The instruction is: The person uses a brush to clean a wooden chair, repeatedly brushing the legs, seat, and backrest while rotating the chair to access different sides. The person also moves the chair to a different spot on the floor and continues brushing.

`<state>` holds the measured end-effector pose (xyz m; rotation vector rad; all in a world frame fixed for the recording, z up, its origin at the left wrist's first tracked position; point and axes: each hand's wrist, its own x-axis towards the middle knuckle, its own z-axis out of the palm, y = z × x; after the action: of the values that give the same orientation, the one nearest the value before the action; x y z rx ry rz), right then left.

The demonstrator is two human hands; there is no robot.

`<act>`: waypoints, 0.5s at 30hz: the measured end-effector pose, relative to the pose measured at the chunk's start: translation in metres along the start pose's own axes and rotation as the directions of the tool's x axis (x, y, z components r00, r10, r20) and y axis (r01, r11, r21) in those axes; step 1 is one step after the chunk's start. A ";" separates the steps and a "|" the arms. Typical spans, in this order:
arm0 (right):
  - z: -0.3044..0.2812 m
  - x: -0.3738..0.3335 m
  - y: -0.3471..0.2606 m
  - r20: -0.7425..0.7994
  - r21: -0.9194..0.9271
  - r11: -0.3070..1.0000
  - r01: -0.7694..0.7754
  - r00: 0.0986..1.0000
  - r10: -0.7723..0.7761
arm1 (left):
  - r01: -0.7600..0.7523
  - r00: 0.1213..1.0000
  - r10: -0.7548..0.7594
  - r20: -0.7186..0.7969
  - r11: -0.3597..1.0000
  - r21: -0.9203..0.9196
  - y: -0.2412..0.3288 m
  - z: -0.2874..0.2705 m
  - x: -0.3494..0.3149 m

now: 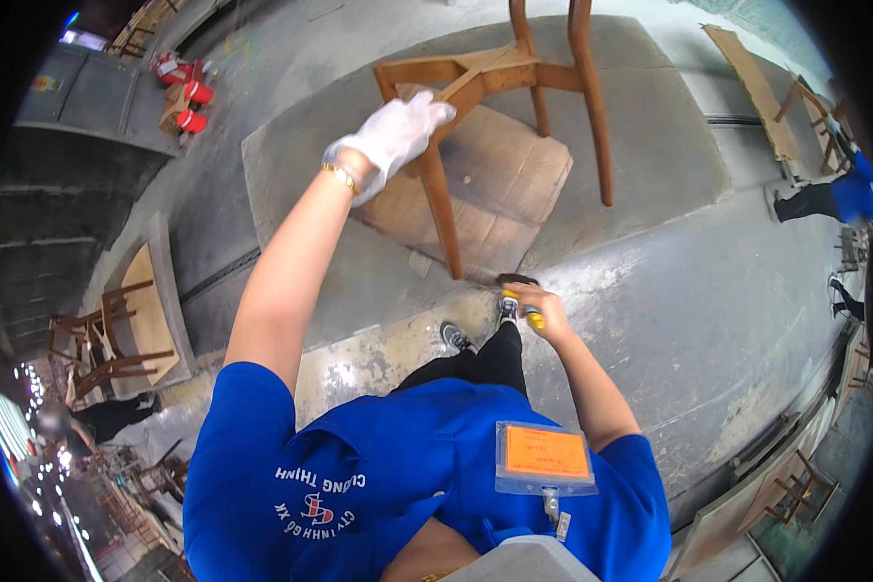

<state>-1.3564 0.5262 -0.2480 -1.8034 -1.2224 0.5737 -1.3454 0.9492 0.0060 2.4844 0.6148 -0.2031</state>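
Left hand [398,136], white-gloved, grasping the wooden chair frame [512,78] by a rail. Right hand [547,308], bare, wrapped round a yellow-handled tool [534,318]. Chair frame is out front, over brown cardboard [504,184] on grey floor [669,291].

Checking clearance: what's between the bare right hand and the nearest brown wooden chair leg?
Head view: a dark-headed, yellow-handled tool in the right hand.
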 end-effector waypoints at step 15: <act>-0.111 -0.171 0.102 -0.455 0.617 0.526 -0.586 0.281 0.845 | 0.197 0.900 0.110 0.422 0.761 -0.618 0.014 0.183 0.106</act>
<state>-1.2912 0.3121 -0.2910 -1.9164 0.3618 0.4222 -1.2473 0.8768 -0.1676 1.6646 0.4465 -0.4653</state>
